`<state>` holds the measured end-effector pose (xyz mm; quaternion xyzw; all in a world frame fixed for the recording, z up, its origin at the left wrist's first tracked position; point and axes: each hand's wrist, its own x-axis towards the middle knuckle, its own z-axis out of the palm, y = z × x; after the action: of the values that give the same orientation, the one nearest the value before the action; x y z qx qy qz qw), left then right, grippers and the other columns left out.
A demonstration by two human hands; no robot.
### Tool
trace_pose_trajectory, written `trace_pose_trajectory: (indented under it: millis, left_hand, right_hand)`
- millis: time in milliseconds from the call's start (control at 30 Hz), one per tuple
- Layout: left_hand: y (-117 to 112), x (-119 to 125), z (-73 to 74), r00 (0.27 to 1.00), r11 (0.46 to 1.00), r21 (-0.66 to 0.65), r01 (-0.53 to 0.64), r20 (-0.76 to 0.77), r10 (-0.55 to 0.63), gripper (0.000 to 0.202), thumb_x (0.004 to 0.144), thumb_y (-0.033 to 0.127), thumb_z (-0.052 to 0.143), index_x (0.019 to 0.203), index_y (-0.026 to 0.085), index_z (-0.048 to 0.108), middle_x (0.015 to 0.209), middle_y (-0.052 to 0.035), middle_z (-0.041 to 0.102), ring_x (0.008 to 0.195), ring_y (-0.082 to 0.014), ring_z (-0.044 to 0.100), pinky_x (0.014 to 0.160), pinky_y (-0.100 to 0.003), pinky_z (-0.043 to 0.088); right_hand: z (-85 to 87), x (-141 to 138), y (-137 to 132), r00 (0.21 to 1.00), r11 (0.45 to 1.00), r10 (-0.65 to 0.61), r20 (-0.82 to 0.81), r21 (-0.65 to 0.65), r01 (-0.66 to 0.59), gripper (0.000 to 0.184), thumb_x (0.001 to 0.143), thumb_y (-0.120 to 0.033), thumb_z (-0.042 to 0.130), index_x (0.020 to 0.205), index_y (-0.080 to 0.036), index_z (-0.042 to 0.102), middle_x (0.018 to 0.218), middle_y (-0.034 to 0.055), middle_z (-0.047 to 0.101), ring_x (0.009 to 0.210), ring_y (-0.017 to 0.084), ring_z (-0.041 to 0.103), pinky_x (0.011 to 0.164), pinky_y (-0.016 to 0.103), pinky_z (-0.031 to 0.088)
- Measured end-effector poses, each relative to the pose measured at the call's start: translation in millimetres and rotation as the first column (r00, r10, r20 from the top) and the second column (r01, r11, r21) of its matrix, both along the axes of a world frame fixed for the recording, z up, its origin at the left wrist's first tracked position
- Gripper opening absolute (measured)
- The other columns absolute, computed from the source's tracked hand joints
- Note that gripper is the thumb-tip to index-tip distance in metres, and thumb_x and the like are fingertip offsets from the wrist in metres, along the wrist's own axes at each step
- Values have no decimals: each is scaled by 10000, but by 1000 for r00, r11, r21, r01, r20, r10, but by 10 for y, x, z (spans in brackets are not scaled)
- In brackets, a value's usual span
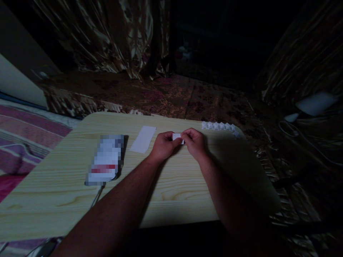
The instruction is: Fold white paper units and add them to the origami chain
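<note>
Both hands meet over the middle of a pale wooden table. My left hand and my right hand are closed, pinching a small folded piece of white paper between their fingertips, just above the tabletop. A white paper strip lies flat to the left of my left hand. A row of several small folded white paper pieces lies along the table's far right edge, beyond my right hand.
A blurred rectangular object with a cable lies on the table's left half. A striped cloth is at left, dark patterned fabric behind the table, and white items with cables at right.
</note>
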<state>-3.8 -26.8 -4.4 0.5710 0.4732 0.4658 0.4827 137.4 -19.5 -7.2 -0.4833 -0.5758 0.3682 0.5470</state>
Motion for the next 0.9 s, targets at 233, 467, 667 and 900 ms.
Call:
trace_pose_trajectory:
  millis: [233,467,667,900]
  left_hand:
    - [47,-4,-59,982,996,-43,79,176,-70,310,628,391,747,638,133,575,563,21,526,447,-58,383,437,-203,259]
    - [32,-5,-25,993,997,-31,69,95,-66,346,645,440,735,632,133,576,544,30,488,443,-51,345,427,-204,220]
    - [19,-2,31,991,998,-36,50,123,-45,295,651,400,739,674,138,605,582,18,533,480,-64,396,458,-203,265]
    - [58,-8,10,959,998,-51,22,282,-7,222,674,302,697,824,141,665,611,1,583,498,-82,448,484,-212,319]
  right_hand:
    - [48,2,-26,996,998,36,82,38,-39,165,765,-324,563,697,-174,559,615,-20,546,578,108,498,543,222,382]
    - [0,27,14,999,999,8,49,46,-10,147,764,-307,571,701,-174,570,600,-25,535,562,105,485,545,223,384]
    - [-43,40,54,997,998,-68,-24,-12,68,207,759,-381,581,720,-178,561,576,-30,528,546,105,473,523,218,374]
    - [-62,54,84,995,997,-52,-85,-56,47,245,755,-422,588,736,-180,554,578,-37,528,507,88,450,496,210,362]
